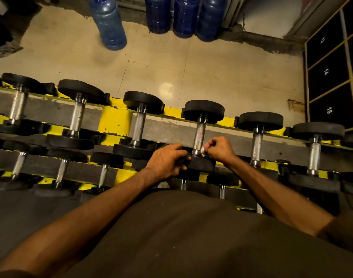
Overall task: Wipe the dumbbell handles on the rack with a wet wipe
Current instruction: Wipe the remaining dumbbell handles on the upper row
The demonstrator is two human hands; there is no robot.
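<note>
1. Pale tiled floor (171,63) fills the far half of the view, scuffed and shiny under the light.
2. Across the middle runs the rack (113,121), yellow paint chipped, with tiers of black-headed dumbbells laid side by side.
3. On the right, dark lockers (330,77) read 13, 14 and 15 in white digits.
4. Four blue water bottles (109,23) stand by the far wall, one apart on the left.
5. Here's the dumbbell (201,162) in play, fourth from the left on the top tier, its knurled handle (198,135) bare and gleaming.
6. Left hand (167,161) curls its fingers over the near head, gripping the rim.
7. Right hand (219,147) is closed tight, fingertips pinching.
8. In that pinch, the wet wipe (204,150), a small white wad pressed against the handle's near end by the collar.
</note>
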